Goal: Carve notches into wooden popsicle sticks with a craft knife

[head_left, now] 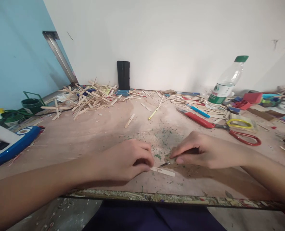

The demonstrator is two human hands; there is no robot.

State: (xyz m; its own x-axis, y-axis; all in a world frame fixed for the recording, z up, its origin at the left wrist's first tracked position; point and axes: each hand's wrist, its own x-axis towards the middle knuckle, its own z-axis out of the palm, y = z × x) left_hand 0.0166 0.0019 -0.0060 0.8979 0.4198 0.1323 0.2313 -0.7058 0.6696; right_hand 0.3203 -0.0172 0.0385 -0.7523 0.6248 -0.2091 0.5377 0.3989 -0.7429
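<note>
My left hand (136, 162) pinches the left end of a pale wooden craft stick (165, 172), which lies almost flat near the table's front edge. A small slot shows in the stick close to my fingertips. To the right, my right hand (195, 152) is closed on a small tool with a short metal blade (165, 164); most of its handle is hidden by the fingers. The blade points left, just above the stick. Green shavings (158, 156) are scattered between and behind the hands.
A heap of wooden sticks (91, 96) lies at the back left, beside a leaning black phone (123, 75). Red-handled scissors (245, 138), a red-handled tool (200, 120), a blue pen (198, 111) and a water bottle (218, 94) are at the right. A blue-and-white object (14, 144) sits left.
</note>
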